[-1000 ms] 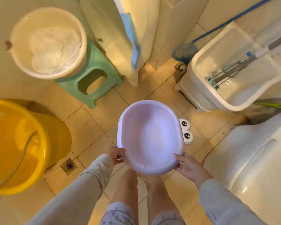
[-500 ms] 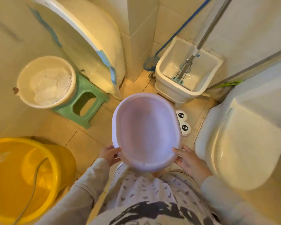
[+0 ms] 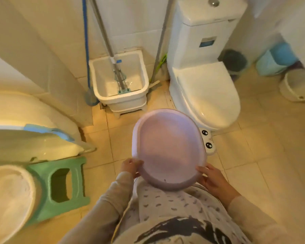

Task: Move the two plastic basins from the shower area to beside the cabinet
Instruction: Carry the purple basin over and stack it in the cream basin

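Lifted higher, smooth oval lilac plastic basin (image 3: 167, 148) — left hand (image 3: 130, 167), right hand (image 3: 212, 178) fingers clamped on its rim.

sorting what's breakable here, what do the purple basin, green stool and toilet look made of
Purple basin: likely thin plastic, matte, with a moulded rolled rim. Green stool: moulded plastic, dull finish, with a cut-out handle slot. Toilet: body looks like glazed ceramic, glossy white; the lid could be plastic.

Stool (image 3: 60, 189) left, toilet (image 3: 206, 92) right — mop bucket (image 3: 120, 81) between, behind.
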`<action>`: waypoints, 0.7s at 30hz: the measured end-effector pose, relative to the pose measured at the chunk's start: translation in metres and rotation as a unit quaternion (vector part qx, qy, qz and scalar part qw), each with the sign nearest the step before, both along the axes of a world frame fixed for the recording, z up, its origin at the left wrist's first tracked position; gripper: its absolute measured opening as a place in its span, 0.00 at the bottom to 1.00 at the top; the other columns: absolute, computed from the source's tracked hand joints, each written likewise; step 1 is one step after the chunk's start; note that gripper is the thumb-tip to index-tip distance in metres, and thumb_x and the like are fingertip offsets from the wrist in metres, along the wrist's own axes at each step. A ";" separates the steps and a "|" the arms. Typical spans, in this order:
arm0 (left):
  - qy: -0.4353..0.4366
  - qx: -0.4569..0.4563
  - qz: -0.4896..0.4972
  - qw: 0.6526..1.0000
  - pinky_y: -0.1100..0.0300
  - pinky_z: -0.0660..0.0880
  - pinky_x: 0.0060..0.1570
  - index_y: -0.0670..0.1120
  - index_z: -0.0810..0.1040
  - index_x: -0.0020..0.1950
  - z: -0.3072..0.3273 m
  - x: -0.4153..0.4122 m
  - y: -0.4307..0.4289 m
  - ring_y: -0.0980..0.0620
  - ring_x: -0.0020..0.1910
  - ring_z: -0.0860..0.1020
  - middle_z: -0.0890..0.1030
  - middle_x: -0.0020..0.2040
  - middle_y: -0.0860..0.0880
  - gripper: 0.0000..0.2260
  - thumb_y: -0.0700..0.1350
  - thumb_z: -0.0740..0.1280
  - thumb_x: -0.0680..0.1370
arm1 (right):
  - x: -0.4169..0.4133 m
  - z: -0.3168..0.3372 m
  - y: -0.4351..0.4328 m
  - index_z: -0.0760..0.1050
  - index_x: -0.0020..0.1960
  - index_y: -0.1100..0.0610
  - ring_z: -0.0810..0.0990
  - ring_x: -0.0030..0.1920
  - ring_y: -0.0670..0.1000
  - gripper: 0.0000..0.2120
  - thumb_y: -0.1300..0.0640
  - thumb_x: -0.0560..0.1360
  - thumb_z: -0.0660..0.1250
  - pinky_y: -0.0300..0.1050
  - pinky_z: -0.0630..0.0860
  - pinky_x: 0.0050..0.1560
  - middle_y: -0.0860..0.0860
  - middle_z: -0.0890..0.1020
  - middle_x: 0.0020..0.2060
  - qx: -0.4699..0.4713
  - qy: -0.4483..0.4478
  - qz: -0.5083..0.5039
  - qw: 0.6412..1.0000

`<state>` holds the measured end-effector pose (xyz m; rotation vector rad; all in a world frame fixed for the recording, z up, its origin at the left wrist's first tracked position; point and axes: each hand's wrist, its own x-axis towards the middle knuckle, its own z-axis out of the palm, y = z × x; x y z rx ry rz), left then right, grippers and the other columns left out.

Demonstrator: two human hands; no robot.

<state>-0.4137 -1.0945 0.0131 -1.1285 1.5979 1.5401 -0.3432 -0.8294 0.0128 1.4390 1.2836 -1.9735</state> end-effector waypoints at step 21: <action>0.043 0.004 -0.464 0.885 0.51 0.78 0.42 0.38 0.74 0.52 0.026 0.035 0.291 0.44 0.41 0.76 0.75 0.50 0.39 0.09 0.34 0.68 0.73 | 0.223 -0.002 0.119 0.75 0.49 0.61 0.78 0.40 0.58 0.07 0.69 0.73 0.65 0.50 0.79 0.38 0.57 0.79 0.43 -0.003 0.044 -0.457 0.888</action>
